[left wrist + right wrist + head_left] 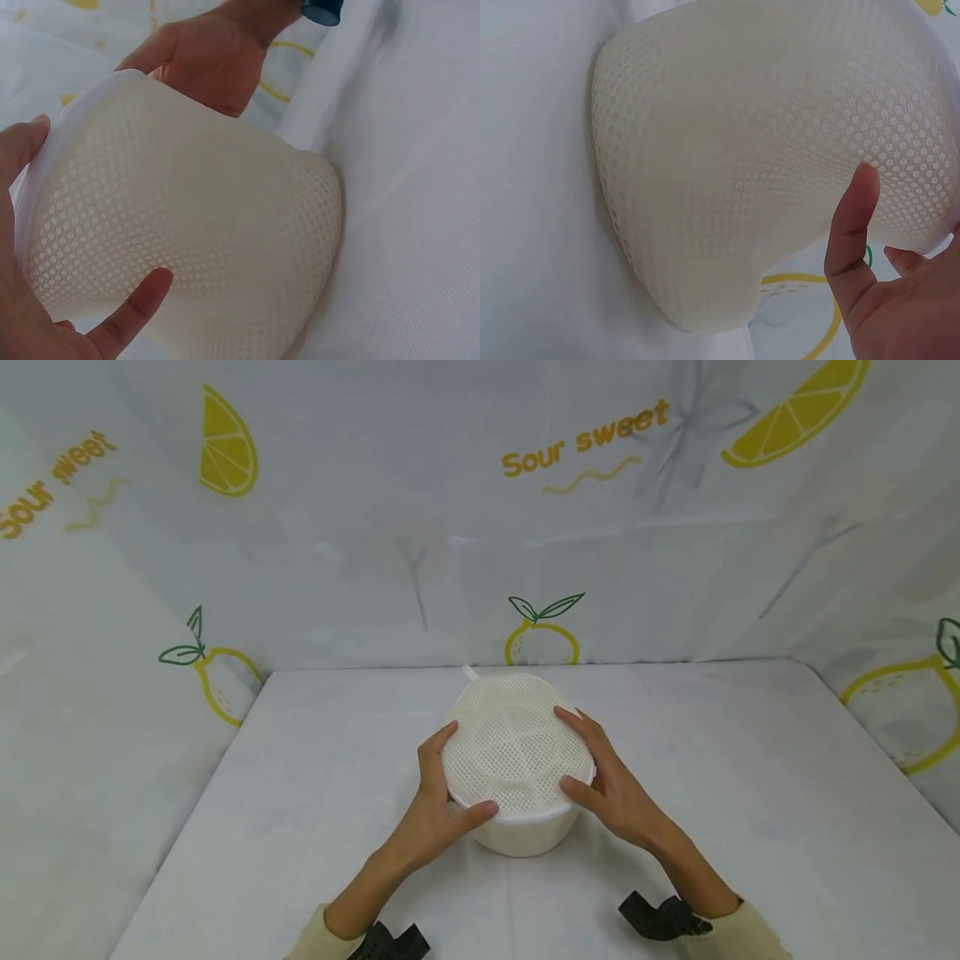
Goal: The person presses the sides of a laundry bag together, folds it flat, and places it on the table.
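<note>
In the middle of the head view, a rounded, off-white mesh bag (517, 752) with a white edged rim stands on a tabletop covered in white cloth (750, 777). A person's left hand (433, 814) is clamped on its left side and the right hand (617, 789) on its right, each with its thumb laid over the rim onto the mesh top. A small white tab (470, 672) sticks out at the bag's upper left, near the tabletop's back edge. Open cloth runs from the bag to the slanting side edges, at the left and right of the frame. A white backdrop printed with yellow lemons (360, 510) rises across the upper part. Black wrist straps (660, 917) and beige sleeves (738, 935) enter at the bottom edge.

Across the centre of the left wrist view, the bag lies tilted in the picture, its rim at the left and its base meeting the cloth towards the right. The left hand, at the left edge, grips it with one digit at the rim and another fingertip against the mesh wall. The right hand shows at the top, beside the rim.

At the lower right of the right wrist view, the right hand holds the bag, one fingertip touching the mesh wall. The bag spans the upper middle; plain cloth fills the left side.
</note>
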Action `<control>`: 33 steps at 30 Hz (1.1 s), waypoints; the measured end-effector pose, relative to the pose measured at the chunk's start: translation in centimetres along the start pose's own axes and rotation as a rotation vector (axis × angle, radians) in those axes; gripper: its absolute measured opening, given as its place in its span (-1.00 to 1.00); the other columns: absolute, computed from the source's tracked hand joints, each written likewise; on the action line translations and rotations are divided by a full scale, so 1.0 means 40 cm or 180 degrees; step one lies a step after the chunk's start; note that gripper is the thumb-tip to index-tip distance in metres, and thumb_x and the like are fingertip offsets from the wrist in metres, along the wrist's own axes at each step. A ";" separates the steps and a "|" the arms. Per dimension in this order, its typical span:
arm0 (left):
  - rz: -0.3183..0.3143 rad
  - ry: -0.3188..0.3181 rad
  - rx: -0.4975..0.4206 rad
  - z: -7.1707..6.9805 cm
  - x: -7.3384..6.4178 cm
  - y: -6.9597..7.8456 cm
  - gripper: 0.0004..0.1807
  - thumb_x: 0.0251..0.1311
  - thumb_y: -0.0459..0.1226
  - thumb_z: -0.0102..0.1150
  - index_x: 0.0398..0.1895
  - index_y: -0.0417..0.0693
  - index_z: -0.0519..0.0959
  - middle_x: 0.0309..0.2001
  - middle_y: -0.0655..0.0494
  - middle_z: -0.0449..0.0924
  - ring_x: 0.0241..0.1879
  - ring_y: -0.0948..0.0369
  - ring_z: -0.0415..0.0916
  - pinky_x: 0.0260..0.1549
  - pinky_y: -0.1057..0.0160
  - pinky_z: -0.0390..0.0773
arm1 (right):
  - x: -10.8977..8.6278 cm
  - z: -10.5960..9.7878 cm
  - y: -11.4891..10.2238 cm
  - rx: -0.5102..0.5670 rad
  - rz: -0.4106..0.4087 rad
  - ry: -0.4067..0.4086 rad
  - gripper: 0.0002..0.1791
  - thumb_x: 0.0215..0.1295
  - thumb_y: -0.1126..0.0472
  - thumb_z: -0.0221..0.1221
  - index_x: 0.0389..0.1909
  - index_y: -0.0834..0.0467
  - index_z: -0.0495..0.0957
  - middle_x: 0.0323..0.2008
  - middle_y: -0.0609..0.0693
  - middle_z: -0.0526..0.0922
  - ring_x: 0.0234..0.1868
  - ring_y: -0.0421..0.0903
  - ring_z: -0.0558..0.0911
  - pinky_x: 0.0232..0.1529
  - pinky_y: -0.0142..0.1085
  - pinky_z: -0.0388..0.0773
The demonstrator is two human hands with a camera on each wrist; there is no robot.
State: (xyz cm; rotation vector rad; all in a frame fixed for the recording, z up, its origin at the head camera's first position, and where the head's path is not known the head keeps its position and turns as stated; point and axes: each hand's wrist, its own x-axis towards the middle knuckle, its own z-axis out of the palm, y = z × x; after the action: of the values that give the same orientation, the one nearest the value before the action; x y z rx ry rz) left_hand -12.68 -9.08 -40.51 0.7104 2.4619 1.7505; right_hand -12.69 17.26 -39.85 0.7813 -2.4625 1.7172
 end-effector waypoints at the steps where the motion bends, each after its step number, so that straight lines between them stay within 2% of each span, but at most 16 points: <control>1: -0.0001 0.0002 0.0001 0.000 0.000 -0.001 0.09 0.07 0.04 0.33 0.47 0.35 -0.27 0.41 0.13 -0.29 0.25 0.06 0.14 -0.03 0.09 0.45 | 0.001 0.001 -0.001 -0.0008 0.0008 0.0004 -0.20 0.33 0.23 0.12 0.50 -0.15 -0.05 0.47 -0.03 -0.17 0.39 0.19 -0.04 -0.03 0.13 0.47; 3: -0.0003 -0.0006 -0.0021 0.000 0.002 -0.003 0.08 0.07 0.04 0.32 0.47 0.36 -0.27 0.41 0.13 -0.28 0.25 0.05 0.15 -0.02 0.07 0.46 | 0.002 0.005 -0.002 -0.0032 0.0025 0.0026 -0.19 0.33 0.23 0.12 0.50 -0.15 -0.05 0.46 -0.03 -0.17 0.38 0.17 -0.02 -0.10 0.04 0.50; 6: 0.0011 -0.0035 -0.0067 0.000 0.003 -0.005 0.07 0.08 0.04 0.31 0.47 0.36 -0.26 0.41 0.13 -0.29 0.26 0.04 0.14 -0.02 0.06 0.46 | 0.004 0.010 -0.001 -0.0035 0.0045 0.0048 -0.20 0.33 0.23 0.12 0.49 -0.16 -0.04 0.47 -0.03 -0.18 0.39 0.16 -0.04 0.01 0.12 0.42; 8: 0.0029 -0.0069 -0.0107 0.000 0.004 -0.008 0.06 0.09 0.03 0.31 0.47 0.35 -0.26 0.41 0.12 -0.29 0.26 0.04 0.15 -0.01 0.06 0.45 | 0.006 0.013 0.000 -0.0043 0.0044 0.0065 -0.21 0.33 0.23 0.12 0.49 -0.17 -0.03 0.47 -0.03 -0.20 0.43 0.15 -0.11 0.17 0.25 0.18; 10: 0.0030 -0.0108 -0.0156 -0.002 0.004 -0.010 0.05 0.10 0.02 0.30 0.46 0.36 -0.25 0.41 0.13 -0.30 0.26 0.04 0.16 0.00 0.06 0.45 | 0.007 0.015 0.003 -0.0024 0.0048 0.0073 -0.22 0.33 0.22 0.11 0.48 -0.17 -0.02 0.48 -0.03 -0.22 0.44 0.15 -0.15 0.21 0.34 -0.01; 11: 0.0032 -0.0134 -0.0183 -0.002 0.004 -0.012 0.05 0.11 0.01 0.30 0.46 0.36 -0.25 0.41 0.13 -0.30 0.26 0.04 0.16 0.00 0.06 0.44 | 0.007 0.017 0.004 -0.0011 0.0050 0.0076 -0.22 0.32 0.22 0.11 0.48 -0.17 -0.01 0.48 -0.03 -0.22 0.44 0.15 -0.15 0.20 0.35 -0.03; 20: -0.0055 -0.0245 -0.0309 0.004 0.000 -0.026 0.04 0.12 0.03 0.28 0.45 0.38 -0.28 0.43 0.10 -0.33 0.26 0.06 0.14 -0.01 0.09 0.43 | 0.003 0.027 0.009 0.0093 0.0089 0.0101 -0.24 0.32 0.23 0.10 0.47 -0.16 0.02 0.48 -0.03 -0.23 0.45 0.13 -0.18 0.20 0.37 -0.07; 26: -0.0045 -0.0221 -0.0280 0.007 -0.001 -0.030 0.06 0.10 0.01 0.31 0.45 0.37 -0.27 0.43 0.11 -0.33 0.27 0.05 0.13 -0.01 0.07 0.43 | 0.002 0.033 0.019 0.0230 0.0041 0.0116 -0.29 0.33 0.30 0.07 0.45 -0.09 0.08 0.47 -0.01 -0.22 0.44 0.10 -0.14 0.22 0.30 -0.02; 29: -0.0043 -0.0217 -0.0278 0.009 0.000 -0.032 0.06 0.09 0.02 0.32 0.46 0.35 -0.26 0.42 0.09 -0.32 0.27 0.03 0.13 -0.03 0.07 0.44 | 0.003 0.034 0.025 0.0214 0.0007 0.0157 -0.31 0.33 0.31 0.07 0.44 -0.07 0.10 0.47 -0.01 -0.20 0.43 0.08 -0.11 0.23 0.28 -0.03; 33: -0.0059 -0.0212 -0.0288 0.012 -0.001 -0.035 0.07 0.08 0.02 0.33 0.46 0.32 -0.25 0.41 0.07 -0.31 0.28 0.02 0.10 0.00 0.05 0.43 | 0.002 0.038 0.033 0.0029 -0.0004 0.0225 -0.29 0.30 0.27 0.10 0.43 -0.10 0.12 0.47 -0.03 -0.17 0.43 0.07 -0.10 0.24 0.27 -0.04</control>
State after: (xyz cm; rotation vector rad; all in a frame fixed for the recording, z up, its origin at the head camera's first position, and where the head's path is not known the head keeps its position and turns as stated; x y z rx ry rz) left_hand -12.98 -9.03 -41.95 0.7231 2.3226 1.7881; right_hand -12.96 16.23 -41.56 0.7102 -2.4096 1.7258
